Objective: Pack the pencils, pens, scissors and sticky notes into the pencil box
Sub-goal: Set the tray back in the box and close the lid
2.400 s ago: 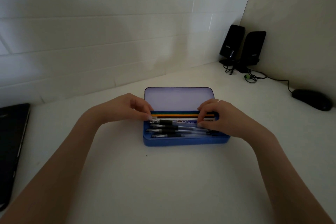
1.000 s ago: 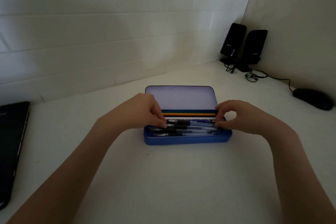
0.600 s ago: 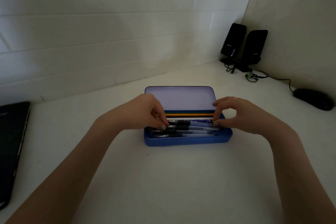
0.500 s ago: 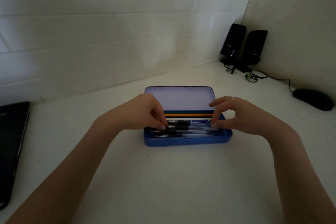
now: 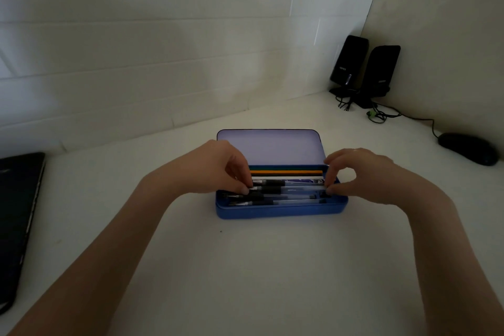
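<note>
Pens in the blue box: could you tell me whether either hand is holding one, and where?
Both hold one pen: left hand pinches its black-grip end, right hand the opposite end, over the pencil box.

From where I sit, the only lettering is a small pale mark on each of the two black speakers in the corner. Both are too blurred to read.

Single head view, angled down, close over desk
</note>
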Demonstrator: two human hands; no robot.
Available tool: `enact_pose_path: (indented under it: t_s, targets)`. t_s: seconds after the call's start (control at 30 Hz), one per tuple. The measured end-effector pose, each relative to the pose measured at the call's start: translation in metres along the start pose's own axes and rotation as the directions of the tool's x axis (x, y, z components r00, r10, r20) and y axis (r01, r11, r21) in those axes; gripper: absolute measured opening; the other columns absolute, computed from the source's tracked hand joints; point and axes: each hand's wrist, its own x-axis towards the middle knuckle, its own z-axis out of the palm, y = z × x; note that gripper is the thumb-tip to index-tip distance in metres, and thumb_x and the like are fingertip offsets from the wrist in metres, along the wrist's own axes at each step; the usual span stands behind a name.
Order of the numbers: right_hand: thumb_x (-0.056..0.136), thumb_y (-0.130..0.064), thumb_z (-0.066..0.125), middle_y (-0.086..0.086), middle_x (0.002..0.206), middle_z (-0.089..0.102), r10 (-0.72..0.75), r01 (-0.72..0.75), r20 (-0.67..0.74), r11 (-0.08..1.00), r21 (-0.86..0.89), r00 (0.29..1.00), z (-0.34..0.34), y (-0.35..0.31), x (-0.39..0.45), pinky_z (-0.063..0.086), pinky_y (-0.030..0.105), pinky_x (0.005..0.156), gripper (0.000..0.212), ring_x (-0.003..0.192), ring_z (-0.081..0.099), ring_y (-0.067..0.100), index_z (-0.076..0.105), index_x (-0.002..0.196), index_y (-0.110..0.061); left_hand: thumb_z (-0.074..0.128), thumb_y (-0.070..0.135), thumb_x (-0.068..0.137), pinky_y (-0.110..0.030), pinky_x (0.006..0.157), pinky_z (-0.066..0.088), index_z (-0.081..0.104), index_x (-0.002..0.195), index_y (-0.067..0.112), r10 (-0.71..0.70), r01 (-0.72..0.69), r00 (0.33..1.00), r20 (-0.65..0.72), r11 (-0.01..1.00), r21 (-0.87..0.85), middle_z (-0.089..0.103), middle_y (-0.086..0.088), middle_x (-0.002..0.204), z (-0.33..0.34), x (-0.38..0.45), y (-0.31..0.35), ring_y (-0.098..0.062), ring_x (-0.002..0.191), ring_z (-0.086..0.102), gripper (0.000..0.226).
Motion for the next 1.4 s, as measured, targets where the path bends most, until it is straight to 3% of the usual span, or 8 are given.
enact_pose_path:
  t_s: [0.13, 0.33, 0.47, 0.57, 0.77, 0.97, 1.23, 1.4]
  targets:
    - [0.086, -0.036, 0.059, -0.009, 0.134, 0.05, -0.052, 0.053, -0.006, 0.985, 0.165, 0.999, 0.001, 0.009, 0.0, 0.033, 0.034, 0.106, 0.004, 0.121, 0.043, 0.011, 0.061, 0.083, -0.036, 0.08, 0.022, 0.069, -0.012, 0.067, 0.049, 0.073, 0.081, 0.023, -0.001, 0.001, 1.0, 0.023, 1.0, -0.017, 0.073, 0.007, 0.081, 0.001, 0.0, -0.001, 0.002, 0.069, 0.063, 0.014]
    - [0.09, -0.033, 0.053, -0.004, 0.132, 0.05, -0.062, 0.054, 0.037, 0.98, 0.193, 0.997, 0.006, 0.01, 0.004, 0.032, 0.026, 0.101, 0.011, 0.117, 0.044, 0.012, 0.064, 0.087, -0.03, 0.08, 0.025, 0.068, -0.01, 0.06, 0.047, 0.071, 0.082, 0.023, -0.015, 0.015, 1.0, 0.018, 1.0, 0.008, 0.068, 0.013, 0.074, 0.002, -0.001, 0.001, 0.004, 0.062, 0.059, 0.016]
    - [0.09, -0.031, 0.054, -0.006, 0.134, 0.048, -0.07, 0.06, 0.041, 0.977, 0.203, 0.997, 0.003, 0.007, 0.002, 0.033, 0.026, 0.099, 0.013, 0.119, 0.043, 0.012, 0.065, 0.083, -0.033, 0.08, 0.03, 0.068, -0.024, 0.065, 0.049, 0.074, 0.073, 0.026, -0.011, 0.011, 1.0, -0.029, 1.0, -0.001, 0.066, 0.011, 0.069, 0.001, 0.0, 0.002, -0.005, 0.065, 0.059, 0.009]
    - [0.09, -0.03, 0.054, -0.005, 0.135, 0.048, -0.069, 0.059, 0.048, 0.98, 0.188, 0.996, 0.003, 0.005, 0.003, 0.034, 0.025, 0.097, 0.016, 0.117, 0.045, 0.012, 0.07, 0.09, -0.025, 0.079, 0.03, 0.068, -0.02, 0.066, 0.05, 0.074, 0.071, 0.026, -0.02, 0.02, 1.0, -0.022, 1.0, 0.006, 0.07, 0.011, 0.07, 0.002, -0.001, 0.003, -0.004, 0.068, 0.063, 0.007]
    - [0.078, -0.033, 0.07, -0.012, 0.121, 0.052, -0.031, 0.031, -0.005, 0.971, 0.236, 1.0, 0.001, 0.001, 0.001, 0.033, 0.024, 0.092, 0.008, 0.108, 0.045, 0.006, 0.067, 0.072, -0.029, 0.079, 0.032, 0.069, -0.011, 0.056, 0.044, 0.073, 0.066, 0.027, -0.037, 0.038, 0.999, -0.037, 0.999, 0.025, 0.068, 0.012, 0.063, 0.003, 0.0, 0.003, 0.001, 0.062, 0.061, 0.008]
    - [0.075, -0.024, 0.075, -0.01, 0.108, 0.055, 0.026, -0.009, -0.075, 0.974, 0.227, 0.997, 0.001, 0.006, 0.001, 0.038, 0.027, 0.091, 0.008, 0.104, 0.05, 0.011, 0.069, 0.075, -0.03, 0.075, 0.03, 0.073, -0.016, 0.062, 0.046, 0.073, 0.072, 0.023, -0.024, 0.026, 0.999, -0.032, 0.998, 0.06, 0.065, 0.014, 0.064, 0.004, 0.002, 0.003, -0.003, 0.063, 0.06, 0.007]
    - [0.075, -0.024, 0.074, -0.008, 0.116, 0.057, -0.002, 0.02, -0.081, 0.974, 0.226, 0.997, 0.007, 0.003, 0.008, 0.042, 0.035, 0.098, 0.004, 0.106, 0.051, 0.011, 0.072, 0.078, -0.024, 0.074, 0.021, 0.076, -0.006, 0.06, 0.043, 0.071, 0.072, 0.027, 0.021, -0.02, 1.0, -0.007, 0.998, 0.054, 0.067, 0.014, 0.068, 0.0, 0.001, -0.003, 0.006, 0.064, 0.06, 0.007]
    - [0.077, -0.018, 0.073, -0.004, 0.11, 0.06, -0.08, 0.114, -0.147, 0.964, 0.24, 0.986, 0.008, -0.005, 0.007, 0.038, 0.013, 0.083, 0.003, 0.098, 0.052, 0.008, 0.073, 0.08, -0.018, 0.076, 0.02, 0.074, -0.005, 0.06, 0.044, 0.074, 0.075, 0.022, 0.012, -0.012, 1.0, -0.003, 0.998, 0.056, 0.068, 0.016, 0.066, -0.005, 0.0, -0.006, 0.007, 0.062, 0.061, 0.003]
